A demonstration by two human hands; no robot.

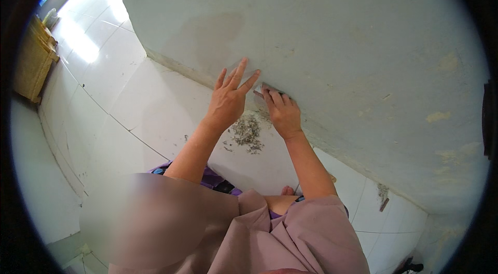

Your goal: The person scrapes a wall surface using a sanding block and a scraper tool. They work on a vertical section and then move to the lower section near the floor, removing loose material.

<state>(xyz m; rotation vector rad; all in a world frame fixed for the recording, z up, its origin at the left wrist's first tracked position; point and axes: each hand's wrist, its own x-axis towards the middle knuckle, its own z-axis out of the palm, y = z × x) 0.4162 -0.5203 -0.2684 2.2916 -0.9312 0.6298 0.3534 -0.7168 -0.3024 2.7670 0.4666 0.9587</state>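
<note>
My left hand (228, 101) has its fingers spread against the lower part of a grey-green painted wall (330, 40), and it holds nothing. Just right of it, my right hand (285, 113) grips a flat tool (268, 86), pressed to the wall a little above the floor. The fingers cover most of this tool, so its exact kind cannot be told. Below and between both hands, a small heap of grey flakes and crumbs (247, 133) lies on the white tiled floor (136, 99). Pale bare patches (438, 117) mark the wall on the right.
A brown wooden piece of furniture (33, 62) stands at the far left. On the right, a short brown strip (384, 204) lies by more debris (383, 189) at the wall's foot. A dark object (410, 265) sits at the lower right. A bare foot (288, 190) shows below my right arm.
</note>
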